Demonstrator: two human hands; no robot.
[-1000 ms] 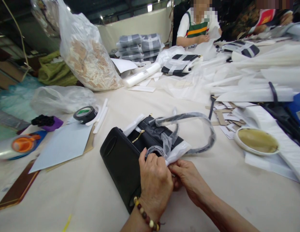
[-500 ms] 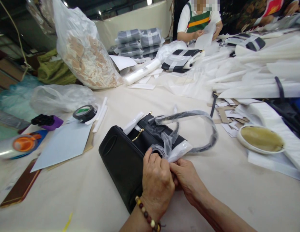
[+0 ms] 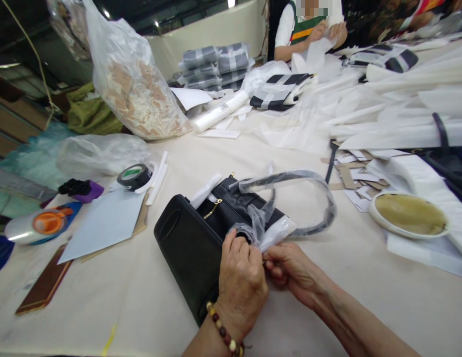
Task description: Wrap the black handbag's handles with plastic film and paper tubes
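A black handbag (image 3: 189,253) lies tilted on the pale table, with a gold zipper pull on its pocket. Its handle (image 3: 322,191) is wrapped in clear film and loops out to the right. White padding (image 3: 279,233) sticks out at the bag's near right corner. My left hand (image 3: 243,280), a beaded bracelet at its wrist, is closed over the bag's near end beside the bunched film. Just right of it, my right hand (image 3: 288,270) pinches at the same corner below the padding. What lies between those fingertips is too small to make out.
Left are black tape (image 3: 134,177), a pale blue sheet (image 3: 104,220) and an orange-cored tape roll (image 3: 50,223). A large bag of scraps (image 3: 141,94) stands behind. Right are an oval dish (image 3: 409,214) and card scraps (image 3: 359,173). Across the table, a person (image 3: 305,29) handles white sheeting.
My right hand has shifted slightly right, its fingertips still at the bag's corner. My left hand keeps its grip. The person opposite has raised their hands with the sheeting.
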